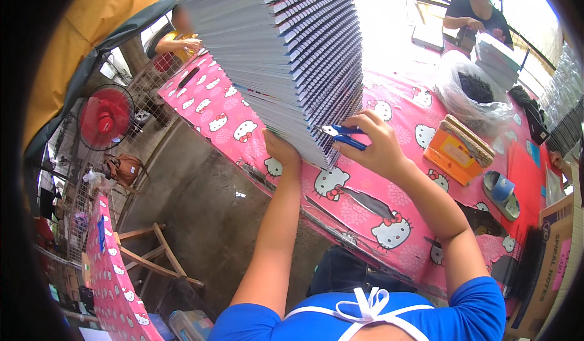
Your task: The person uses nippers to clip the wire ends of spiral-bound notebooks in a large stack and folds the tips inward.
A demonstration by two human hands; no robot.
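Observation:
A tall stack of spiral notebooks [267, 55] rises in front of me, its white pages fanning to the left and its dark coil bindings running down the right side. My left hand [282, 149] grips the lower left side of the stack, with part of its fingers hidden by the pages. Closed around the blue handles of small cutting pliers [347, 139] is my right hand [378, 144]. The pliers' metal jaws point left and meet the coil ends near the bottom of the stack; whether they bite a wire is too small to tell.
The table has a torn pink cartoon-print cover [359, 210]. At right lie an orange box [453, 152], a blue slipper [502, 192], a plastic bag of black coils [474, 89] and a cardboard carton [547, 268]. Two people work across the table. A red fan [105, 119] stands left.

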